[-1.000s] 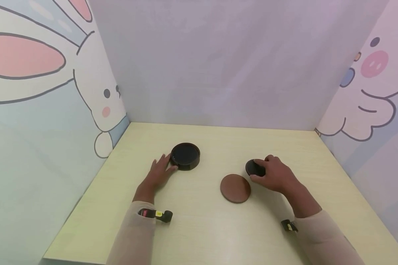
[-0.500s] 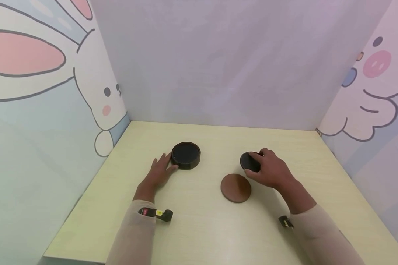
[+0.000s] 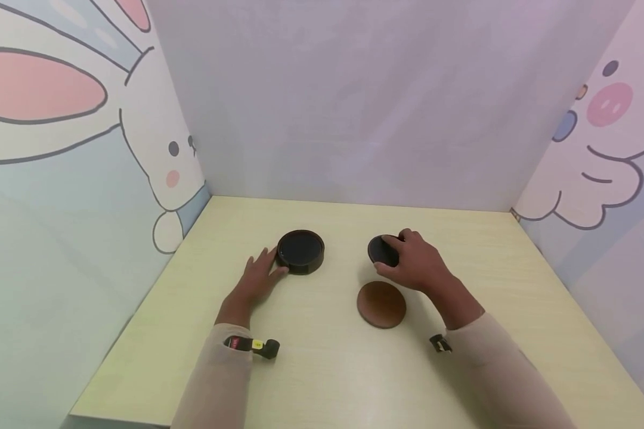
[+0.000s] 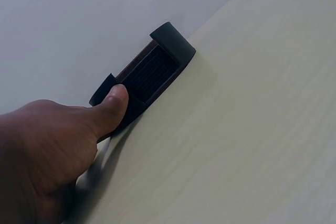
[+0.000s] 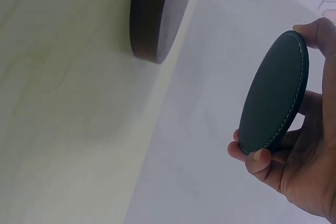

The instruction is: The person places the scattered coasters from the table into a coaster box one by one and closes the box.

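Observation:
A round black coaster holder [image 3: 300, 251] stands left of the table's middle, with a dark disc filling its top. My left hand [image 3: 256, 279] holds its near left side, fingers along the wall and thumb at the front. In the left wrist view, the thumb presses the holder [image 4: 181, 45] beside a notch with ribbed edges inside. My right hand [image 3: 415, 262] grips a round black coaster [image 3: 382, 252] by its rim, tilted above the table. White stitching runs round this coaster [image 5: 275, 95] in the right wrist view.
A brown round coaster [image 3: 381, 305] lies flat on the pale wooden table [image 3: 322, 369], just nearer than the right hand. Walls with cartoon animals stand left and right, and a plain pale wall [image 3: 354, 107] closes the back.
My right hand has carried the black coaster left and farther back, from beside the brown coaster to beyond it. The left hand and the holder have stayed in place.

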Available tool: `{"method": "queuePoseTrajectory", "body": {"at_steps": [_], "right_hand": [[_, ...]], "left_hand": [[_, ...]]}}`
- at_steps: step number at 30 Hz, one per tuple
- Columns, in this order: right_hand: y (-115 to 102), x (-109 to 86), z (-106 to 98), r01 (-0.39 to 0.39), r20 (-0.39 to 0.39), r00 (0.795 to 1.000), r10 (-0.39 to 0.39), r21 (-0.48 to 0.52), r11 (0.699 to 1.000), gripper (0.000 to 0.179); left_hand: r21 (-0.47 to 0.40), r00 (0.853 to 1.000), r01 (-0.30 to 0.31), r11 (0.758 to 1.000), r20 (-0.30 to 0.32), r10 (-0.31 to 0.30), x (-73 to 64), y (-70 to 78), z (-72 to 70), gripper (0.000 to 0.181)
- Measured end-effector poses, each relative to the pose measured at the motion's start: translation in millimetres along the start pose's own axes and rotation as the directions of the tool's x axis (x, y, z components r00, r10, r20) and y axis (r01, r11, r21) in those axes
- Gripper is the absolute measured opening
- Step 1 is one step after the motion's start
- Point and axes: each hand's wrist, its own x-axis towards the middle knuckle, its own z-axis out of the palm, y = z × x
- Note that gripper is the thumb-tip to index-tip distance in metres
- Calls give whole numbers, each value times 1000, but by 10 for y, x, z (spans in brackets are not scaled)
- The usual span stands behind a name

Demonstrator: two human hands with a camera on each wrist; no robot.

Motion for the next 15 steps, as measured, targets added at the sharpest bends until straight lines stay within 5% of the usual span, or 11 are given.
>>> {"method": "queuePoseTrajectory", "body": {"at_steps": [15], "right_hand": [[-387,360,131,10,54,999,-10,-4,1000,77]], "left_hand": [[-5,1000,0,1000,-1,0,-13,24,-20,79]]}}
